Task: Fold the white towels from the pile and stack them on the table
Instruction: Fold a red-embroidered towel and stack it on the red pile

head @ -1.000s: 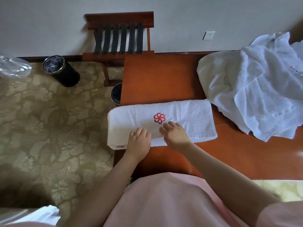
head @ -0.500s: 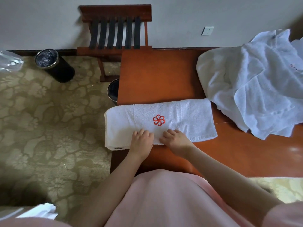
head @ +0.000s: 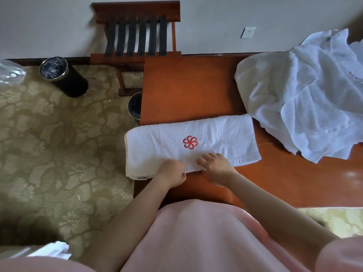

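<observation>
Two hands sit at the near edge of the folded white towel (head: 188, 146), side by side. Left hand (head: 171, 172) is curled over the hem w/ thumb tucked under, gripping the towel edge. Right hand (head: 217, 168) has fingers spread flat on top of the cloth & thumb low by the edge; looks like a pinch on the same hem, but can't tell for sure. Towel lies lengthwise across the front-left part of the wooden table (head: 192, 85), red flower logo (head: 190, 142) facing up, left end hanging past the table edge. Unfolded pile of white towels (head: 306, 95) is heaped on the table's right side, near the folded one, not touching it. Black bin (head: 62, 77) stands on the patterned carpet at left.
</observation>
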`<state>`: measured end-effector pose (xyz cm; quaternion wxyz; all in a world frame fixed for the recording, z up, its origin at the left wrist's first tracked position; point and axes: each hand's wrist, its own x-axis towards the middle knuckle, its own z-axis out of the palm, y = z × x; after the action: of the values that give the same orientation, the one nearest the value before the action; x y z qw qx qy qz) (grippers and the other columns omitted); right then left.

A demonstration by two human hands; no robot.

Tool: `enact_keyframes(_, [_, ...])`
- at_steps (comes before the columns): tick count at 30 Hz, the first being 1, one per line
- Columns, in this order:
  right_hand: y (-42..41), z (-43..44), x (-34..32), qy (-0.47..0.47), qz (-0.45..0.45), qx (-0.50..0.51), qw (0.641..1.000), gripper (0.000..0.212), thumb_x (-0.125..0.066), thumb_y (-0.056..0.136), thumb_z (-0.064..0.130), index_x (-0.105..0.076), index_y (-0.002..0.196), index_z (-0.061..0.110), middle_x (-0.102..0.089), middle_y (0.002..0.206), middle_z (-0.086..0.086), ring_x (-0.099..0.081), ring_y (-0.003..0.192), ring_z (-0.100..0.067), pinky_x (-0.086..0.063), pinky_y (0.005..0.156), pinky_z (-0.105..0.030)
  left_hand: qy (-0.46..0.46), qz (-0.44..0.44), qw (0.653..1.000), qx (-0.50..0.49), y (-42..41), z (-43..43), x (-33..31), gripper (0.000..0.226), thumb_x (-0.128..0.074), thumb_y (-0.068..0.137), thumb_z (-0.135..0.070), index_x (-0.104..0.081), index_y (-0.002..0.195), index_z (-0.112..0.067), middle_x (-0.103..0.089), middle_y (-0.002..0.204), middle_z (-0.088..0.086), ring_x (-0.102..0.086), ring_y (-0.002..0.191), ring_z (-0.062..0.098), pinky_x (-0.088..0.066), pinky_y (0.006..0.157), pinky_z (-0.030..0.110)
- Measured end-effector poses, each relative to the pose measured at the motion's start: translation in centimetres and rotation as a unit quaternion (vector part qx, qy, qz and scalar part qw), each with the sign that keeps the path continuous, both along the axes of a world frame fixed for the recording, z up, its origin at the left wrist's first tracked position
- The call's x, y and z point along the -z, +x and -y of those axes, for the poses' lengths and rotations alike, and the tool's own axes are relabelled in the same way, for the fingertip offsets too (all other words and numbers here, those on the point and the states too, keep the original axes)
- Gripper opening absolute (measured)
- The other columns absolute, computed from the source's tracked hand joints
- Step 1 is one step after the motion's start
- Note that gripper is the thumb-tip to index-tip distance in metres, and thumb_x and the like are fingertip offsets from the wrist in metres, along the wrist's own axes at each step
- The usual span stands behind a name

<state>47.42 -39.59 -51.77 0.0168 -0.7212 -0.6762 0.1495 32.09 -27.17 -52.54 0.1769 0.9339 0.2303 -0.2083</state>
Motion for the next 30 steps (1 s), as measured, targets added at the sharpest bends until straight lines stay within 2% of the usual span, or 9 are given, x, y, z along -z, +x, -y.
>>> enact_keyframes(3, [1.2, 0.7, -0.3, -0.019, -0.076, 0.078, 0.994, 0.03, -0.058, 0.087, 0.033, -0.058, 0.109, 0.012, -0.062, 0.101, -0.003, -0.057, 0.092, -0.025, -0.041, 0.075, -0.031, -0.015, -0.032, 0.999, 0.002, 0.9, -0.7, -0.8, 0.025, -0.05, 0.082, -0.039, -0.058, 0.08, -0.015, -0.063, 0.085, 0.003, -0.059, 0.079, 0.025, -0.038, 0.062, 0.027])
enact_keyframes(7, [3.2, 2.1, -0.7, 0.043, -0.112, 0.207, 0.971, 0.026, -0.059, 0.089, 0.026, -0.059, 0.109, 0.009, -0.062, 0.103, -0.005, -0.056, 0.095, -0.024, -0.044, 0.072, -0.033, 0.046, 0.032, 0.997, 0.047, 3.5, -1.6, -2.0, 0.019, -0.043, 0.089, -0.025, -0.053, 0.081, -0.011, -0.059, 0.081, 0.005, -0.054, 0.072, 0.024, -0.03, 0.055, 0.026])
enact_keyframes(9, [4.2, 3.0, -0.9, 0.068, -0.078, 0.251, 0.962, 0.023, -0.062, 0.087, 0.019, -0.062, 0.106, 0.006, -0.062, 0.102, -0.008, -0.055, 0.095, -0.029, -0.047, 0.072, -0.038, 0.097, 0.079, 0.99, 0.07, 5.2, -1.5, -2.4, 0.018, -0.041, 0.09, -0.019, -0.056, 0.094, -0.009, -0.056, 0.099, 0.006, -0.055, 0.089, 0.025, -0.037, 0.064, 0.03])
enact_keyframes(12, [5.3, 4.4, -0.8, 0.103, -0.019, 0.347, 0.932, 0.024, -0.064, 0.084, 0.015, -0.063, 0.105, 0.004, -0.06, 0.102, -0.013, -0.054, 0.093, -0.034, -0.046, 0.07, -0.041, 0.128, 0.08, 0.987, 0.053, 7.4, -1.4, -2.3, 0.03, -0.047, 0.09, -0.024, -0.049, 0.118, -0.012, -0.04, 0.131, 0.007, -0.041, 0.114, 0.025, -0.037, 0.085, 0.033])
enact_keyframes(15, [6.1, 5.3, -0.7, 0.083, -0.02, 0.502, 0.86, 0.037, -0.064, 0.086, 0.027, -0.057, 0.117, 0.008, -0.054, 0.115, -0.014, -0.049, 0.103, -0.034, -0.045, 0.074, -0.041, 0.039, 0.019, 0.999, 0.016, 9.0, -1.3, -1.9, 0.068, -0.056, 0.088, -0.043, -0.025, 0.143, -0.019, -0.001, 0.158, 0.008, -0.009, 0.143, 0.031, -0.024, 0.11, 0.042])
enact_keyframes(17, [6.8, 5.5, -0.6, 0.049, -0.045, 0.561, 0.825, 0.041, -0.063, 0.086, 0.033, -0.053, 0.119, 0.01, -0.052, 0.117, -0.012, -0.046, 0.106, -0.032, -0.043, 0.075, -0.04, -0.032, -0.033, 0.999, -0.001, 9.5, -0.9, -1.3, 0.091, -0.059, 0.084, -0.055, -0.005, 0.151, -0.024, 0.019, 0.158, 0.002, 0.016, 0.145, 0.031, -0.005, 0.117, 0.047])
enact_keyframes(20, [7.5, 5.4, -0.5, 0.02, -0.108, 0.593, 0.798, 0.037, -0.063, 0.084, 0.035, -0.051, 0.112, 0.013, -0.053, 0.11, -0.005, -0.046, 0.102, -0.026, -0.039, 0.073, -0.034, -0.03, -0.073, 0.997, 0.003, 9.6, -0.4, -0.2, 0.103, -0.053, 0.084, -0.064, 0.014, 0.151, -0.022, 0.034, 0.153, 0.001, 0.034, 0.138, 0.031, 0.01, 0.115, 0.05])
enact_keyframes(24, [7.8, 5.2, -0.4, 0.003, -0.163, 0.624, 0.765, 0.035, -0.064, 0.082, 0.034, -0.044, 0.105, 0.016, -0.055, 0.096, 0.002, -0.041, 0.094, -0.021, -0.038, 0.068, -0.034, -0.01, -0.107, 0.994, 0.016, 9.6, -0.3, 0.2, 0.116, -0.047, 0.076, -0.078, 0.026, 0.146, -0.022, 0.042, 0.148, 0.003, 0.041, 0.133, 0.033, 0.017, 0.111, 0.051])
enact_keyframes(30, [7.6, 5.3, -0.7, 0.068, -0.107, 0.601, 0.789, 0.02, -0.062, 0.083, 0.025, -0.053, 0.098, 0.015, -0.05, 0.076, 0.006, -0.044, 0.085, -0.018, -0.035, 0.062, -0.032, 0.013, -0.131, 0.991, 0.026, 9.7, 0.3, -0.4, 0.13, -0.05, 0.067, -0.085, 0.026, 0.146, -0.017, 0.042, 0.148, 0.009, 0.039, 0.133, 0.04, 0.012, 0.112, 0.055])
